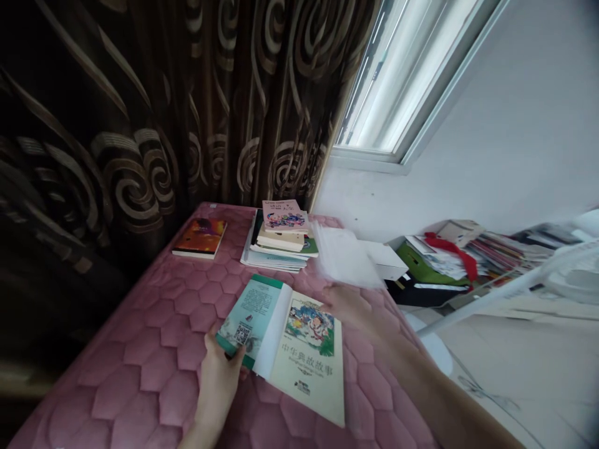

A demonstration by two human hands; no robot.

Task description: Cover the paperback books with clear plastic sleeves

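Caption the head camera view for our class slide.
Left hand holding the green side of an open book on pink padding, right hand blurred near the book's top corner.

At seven o'clock, the left hand (221, 366) is bare, with slim fingers (210, 340) and a narrow wrist (212, 402); the left forearm (199, 434) is bare too. At five o'clock, the right hand (344, 302) is bare but blurred; the right forearm (423, 371), also bare, thickens toward half past four.

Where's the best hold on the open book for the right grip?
Probably take the open book by its lower right edge, from the right: that straight edge is uncovered, while the left grip holds the lower end of the green flap.
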